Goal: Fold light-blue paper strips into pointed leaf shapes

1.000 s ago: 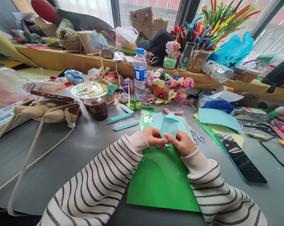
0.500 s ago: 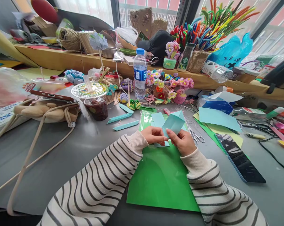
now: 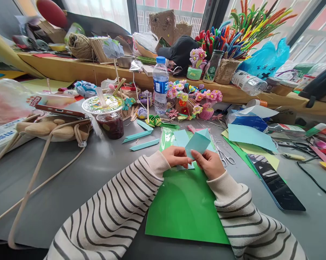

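A folded piece of light blue paper is raised above the green sheet, tilted toward me. My right hand pinches its lower edge, thumb on the near face. My left hand is closed at the paper's lower left corner, fingers bent and pressed against it. Other light blue paper pieces lie under and behind the hands on the green sheet. Folded light blue strips rest on the grey table to the left. Scissors lie just right of my right hand.
A lidded drink cup and a bag with a phone on top stand left. A water bottle and craft flowers line the back. A dark phone and light blue sheet lie right.
The folded paper has tilted and shifted very slightly down and left between my hands. Both hands keep nearly the same place and grip.
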Available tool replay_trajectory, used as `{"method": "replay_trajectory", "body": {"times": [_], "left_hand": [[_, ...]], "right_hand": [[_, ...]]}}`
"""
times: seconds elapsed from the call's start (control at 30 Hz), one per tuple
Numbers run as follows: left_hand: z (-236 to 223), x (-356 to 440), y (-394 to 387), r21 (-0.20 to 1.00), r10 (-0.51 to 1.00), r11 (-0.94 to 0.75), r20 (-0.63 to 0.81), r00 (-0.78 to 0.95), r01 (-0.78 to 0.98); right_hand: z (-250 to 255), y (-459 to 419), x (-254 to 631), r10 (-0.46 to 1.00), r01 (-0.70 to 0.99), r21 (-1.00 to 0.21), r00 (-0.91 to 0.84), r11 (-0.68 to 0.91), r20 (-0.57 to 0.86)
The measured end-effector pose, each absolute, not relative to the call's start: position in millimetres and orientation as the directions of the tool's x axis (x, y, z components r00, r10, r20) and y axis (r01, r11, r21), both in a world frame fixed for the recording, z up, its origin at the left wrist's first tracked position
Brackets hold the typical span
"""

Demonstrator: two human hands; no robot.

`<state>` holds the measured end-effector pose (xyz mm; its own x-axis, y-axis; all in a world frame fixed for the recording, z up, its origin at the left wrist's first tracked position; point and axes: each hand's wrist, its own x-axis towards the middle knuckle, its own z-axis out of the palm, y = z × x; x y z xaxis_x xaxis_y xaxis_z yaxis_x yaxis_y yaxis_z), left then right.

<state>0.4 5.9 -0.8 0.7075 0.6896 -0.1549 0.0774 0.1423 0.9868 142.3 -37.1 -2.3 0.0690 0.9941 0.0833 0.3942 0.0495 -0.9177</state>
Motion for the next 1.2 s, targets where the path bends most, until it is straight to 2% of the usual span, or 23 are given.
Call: {"method": "replay_trajectory", "body": {"times": [0.17,0.37,0.63,0.77,0.97,1.2], "left_hand": [[-2.0,0.0,6.2,0.987,0.698,0.152,-0.140,0.702,0.047],[1.9,-1.9,9.3,0.983,0.698,0.179,-0.151,0.700,0.034],[0.7,0.3,6.1,0.989,0.726,0.128,-0.148,0.671,0.079],[0.5,-0.2,6.0,0.990,0.727,0.046,-0.126,0.675,0.135],[0.4,-0.3,8.2,0.996,0.706,0.027,-0.080,0.703,0.087],[-2.5,1.2,7.4,0.998,0.720,-0.014,-0.038,0.693,0.069]], "right_hand": [[-2.6,-36.4,145.7,0.993,0.458,-0.888,0.083,0.037,0.084],[-1.0,-36.4,145.8,0.999,0.306,-0.952,0.033,0.019,0.031],[-0.8,-38.4,142.5,0.998,0.304,-0.953,0.055,0.009,0.027],[0.3,-39.0,144.9,1.000,0.211,-0.977,-0.012,0.027,0.025],[1.6,-40.0,149.6,0.988,0.139,-0.990,-0.153,0.020,-0.001],[2.0,-40.5,149.7,0.986,0.145,-0.989,-0.165,-0.002,-0.026]]}}
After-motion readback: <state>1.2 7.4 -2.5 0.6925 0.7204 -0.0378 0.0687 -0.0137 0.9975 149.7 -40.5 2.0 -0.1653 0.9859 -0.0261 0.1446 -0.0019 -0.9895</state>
